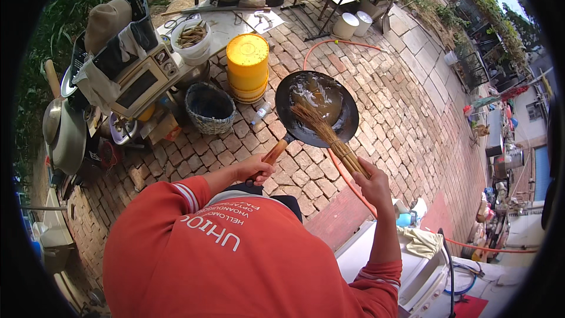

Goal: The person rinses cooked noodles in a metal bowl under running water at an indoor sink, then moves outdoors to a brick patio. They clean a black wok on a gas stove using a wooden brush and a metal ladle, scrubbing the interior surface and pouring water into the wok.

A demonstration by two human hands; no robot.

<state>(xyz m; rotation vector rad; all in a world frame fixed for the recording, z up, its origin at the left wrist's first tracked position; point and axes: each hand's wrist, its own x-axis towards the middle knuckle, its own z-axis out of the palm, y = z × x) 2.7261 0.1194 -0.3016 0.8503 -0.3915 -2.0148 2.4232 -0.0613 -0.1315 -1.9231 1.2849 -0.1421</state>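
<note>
My left hand point(257, 169) is closed around the wooden handle of a black wok point(287, 97), which is held out over the brick paving. Some water lies in the wok's bowl. In my right hand point(373, 180) is a bundled straw whisk brush point(333, 137), bound with thin bands and gripped by its thick end. Its bristles reach down into the wok, over the edge of the water. Whether the bristle tips press on the metal cannot be told.
A yellow bucket point(248, 64), a plastic bottle point(262, 113) and a woven basket point(211, 108) stand or lie beyond the wok to the left. An orange hose point(348, 181) runs across the bricks beneath it. A white sink unit point(375, 256) is near my right arm.
</note>
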